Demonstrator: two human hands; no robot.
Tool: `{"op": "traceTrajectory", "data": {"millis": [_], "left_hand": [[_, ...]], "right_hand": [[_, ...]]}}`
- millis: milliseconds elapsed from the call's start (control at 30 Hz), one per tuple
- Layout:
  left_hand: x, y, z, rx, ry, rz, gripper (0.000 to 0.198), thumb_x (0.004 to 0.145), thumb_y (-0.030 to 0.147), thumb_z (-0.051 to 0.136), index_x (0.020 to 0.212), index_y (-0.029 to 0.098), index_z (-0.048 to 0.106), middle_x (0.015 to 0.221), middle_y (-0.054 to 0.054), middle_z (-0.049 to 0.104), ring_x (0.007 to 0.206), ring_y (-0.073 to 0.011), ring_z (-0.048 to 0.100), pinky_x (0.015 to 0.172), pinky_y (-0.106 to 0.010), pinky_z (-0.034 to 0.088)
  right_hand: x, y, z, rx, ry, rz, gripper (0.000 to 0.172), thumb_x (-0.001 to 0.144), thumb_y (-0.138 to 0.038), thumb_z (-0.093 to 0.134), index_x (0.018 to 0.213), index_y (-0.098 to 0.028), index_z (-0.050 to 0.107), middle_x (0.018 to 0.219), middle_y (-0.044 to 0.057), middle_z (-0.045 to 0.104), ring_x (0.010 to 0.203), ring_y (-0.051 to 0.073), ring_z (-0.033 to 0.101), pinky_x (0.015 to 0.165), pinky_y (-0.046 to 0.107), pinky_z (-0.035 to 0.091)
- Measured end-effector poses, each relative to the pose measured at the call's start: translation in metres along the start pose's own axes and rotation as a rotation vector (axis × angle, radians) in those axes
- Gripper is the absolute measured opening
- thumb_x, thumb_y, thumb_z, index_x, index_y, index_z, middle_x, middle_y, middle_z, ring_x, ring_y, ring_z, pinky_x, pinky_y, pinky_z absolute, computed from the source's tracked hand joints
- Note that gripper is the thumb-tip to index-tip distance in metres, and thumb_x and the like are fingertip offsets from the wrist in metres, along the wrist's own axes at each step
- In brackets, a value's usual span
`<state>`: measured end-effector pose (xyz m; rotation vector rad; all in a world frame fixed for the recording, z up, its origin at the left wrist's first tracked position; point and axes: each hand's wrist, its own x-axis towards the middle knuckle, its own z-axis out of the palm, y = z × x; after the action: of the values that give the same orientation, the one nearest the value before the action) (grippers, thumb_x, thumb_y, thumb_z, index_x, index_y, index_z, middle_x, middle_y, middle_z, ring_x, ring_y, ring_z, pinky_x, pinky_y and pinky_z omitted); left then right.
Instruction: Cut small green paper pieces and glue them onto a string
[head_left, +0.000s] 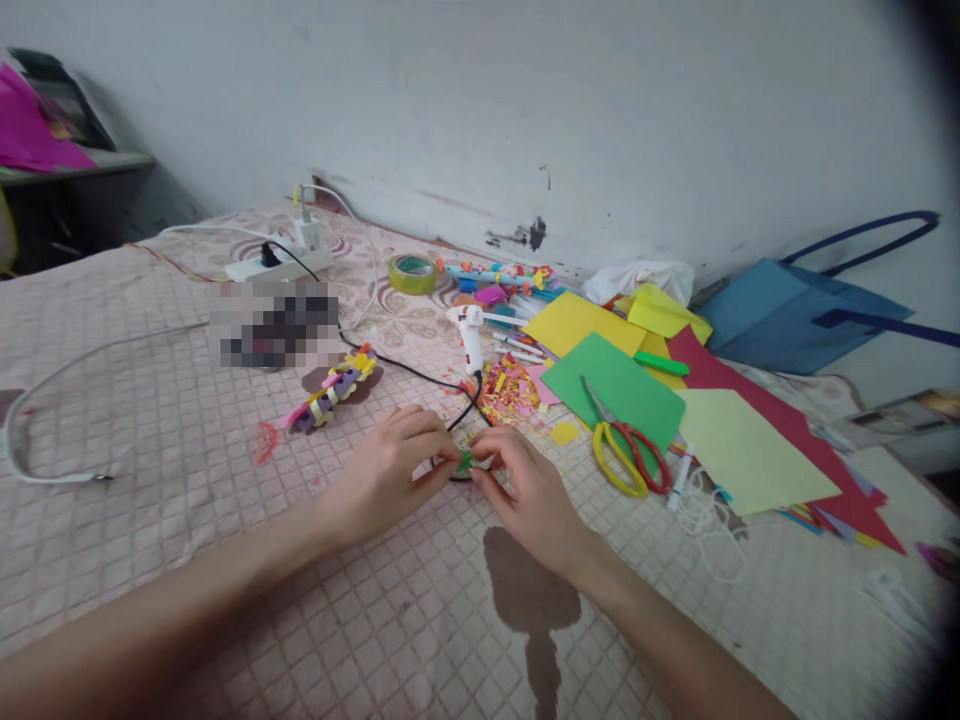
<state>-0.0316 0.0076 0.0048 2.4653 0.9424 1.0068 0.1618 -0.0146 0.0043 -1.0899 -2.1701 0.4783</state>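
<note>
A small green piece is pinched between the fingertips of both hands, just above the patterned cloth. My left hand holds it from the left, with thumb and forefinger pressed together. From the right, my right hand grips its other side, the fingers bent in towards the thumb. A black cable runs behind and beneath the fingertips, up to a white glue gun. Small coloured paper scraps lie just beyond my right hand.
Scissors rest on green paper at the right, near coloured sheets, white string and a blue bag. Left of centre lies a decorated purple strip. Farther back are tape and a power strip.
</note>
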Motion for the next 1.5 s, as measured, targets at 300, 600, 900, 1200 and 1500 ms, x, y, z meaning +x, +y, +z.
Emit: {"op": "traceTrajectory", "data": {"millis": [300,600,900,1200,1500], "left_hand": [[-0.002,-0.002,0.003,0.008,-0.017,-0.018,0.009,0.082,0.014,0.056,0.087,0.018,0.062,0.086,-0.004,0.061,0.085,-0.018,0.053,0.075,-0.033,0.039],[0.001,0.0,0.004,-0.088,0.001,-0.083,0.01,0.082,0.011,0.053,0.078,0.016,0.062,0.078,-0.003,0.06,0.078,-0.0157,0.054,0.073,-0.031,0.042],[0.003,0.0,0.002,-0.28,0.085,-0.282,0.009,0.081,0.016,0.056,0.074,0.016,0.061,0.072,0.0,0.06,0.069,-0.0122,0.056,0.062,-0.024,0.044],[0.003,-0.001,0.003,-0.325,0.078,-0.308,0.008,0.084,0.017,0.055,0.078,0.015,0.06,0.077,-0.001,0.06,0.071,-0.0125,0.055,0.065,-0.025,0.044],[0.003,0.002,0.002,-0.319,0.088,-0.208,0.006,0.083,0.017,0.056,0.081,0.016,0.061,0.079,-0.003,0.061,0.076,-0.0142,0.057,0.068,-0.027,0.045]], "right_hand": [[0.001,0.001,0.001,-0.003,0.0,-0.054,0.018,0.086,-0.007,0.044,0.094,-0.022,0.05,0.095,0.007,0.056,0.094,0.02,0.055,0.082,0.035,0.047],[-0.001,0.001,0.002,-0.005,0.006,-0.018,0.022,0.086,-0.011,0.046,0.105,-0.022,0.046,0.097,0.007,0.058,0.091,0.019,0.057,0.079,0.035,0.049],[-0.002,0.0,0.007,0.145,0.123,0.105,0.05,0.081,-0.017,0.057,0.125,-0.025,0.035,0.093,0.004,0.06,0.087,0.019,0.059,0.082,0.037,0.048],[0.004,-0.004,-0.002,0.251,0.132,0.168,0.033,0.084,-0.013,0.051,0.114,-0.024,0.043,0.082,0.0,0.061,0.078,0.016,0.061,0.073,0.03,0.048],[0.006,-0.008,-0.003,0.358,0.113,0.186,0.032,0.084,-0.013,0.051,0.113,-0.024,0.044,0.082,0.0,0.06,0.077,0.014,0.058,0.074,0.03,0.047]]}}
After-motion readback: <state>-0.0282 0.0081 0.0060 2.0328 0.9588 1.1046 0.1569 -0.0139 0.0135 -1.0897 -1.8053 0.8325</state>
